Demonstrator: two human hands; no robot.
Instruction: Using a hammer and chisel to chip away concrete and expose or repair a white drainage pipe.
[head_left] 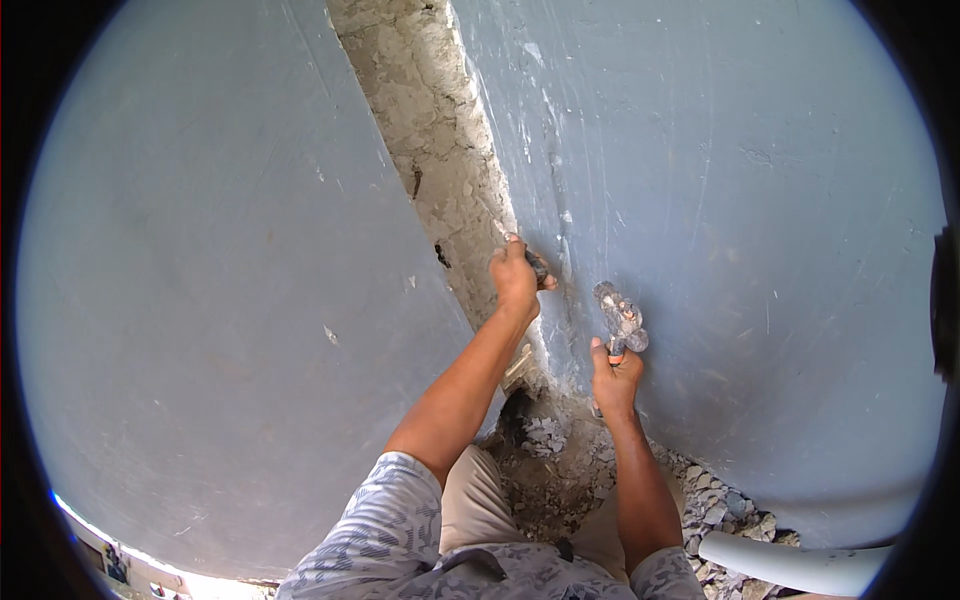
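My left hand (pixel 515 282) is closed around a chisel (pixel 537 264), whose thin end points up and left at the edge of a rough, chipped channel (pixel 420 110) in the blue-grey wall. Lower and to the right, my right hand (pixel 616 378) grips the handle of a hammer (pixel 622 316). The hammer has a worn, dusty metal head and an orange band on its handle. Its head is apart from the chisel, a short way to the right of it. Most of the chisel is hidden by my left fingers.
Smooth painted wall (pixel 240 260) stands left of the channel, and scratched painted wall (pixel 700 200) right of it. Broken rubble (pixel 560 470) covers the ground by my legs. A white pipe (pixel 790 565) lies at the lower right, beside more stone chips (pixel 715 505).
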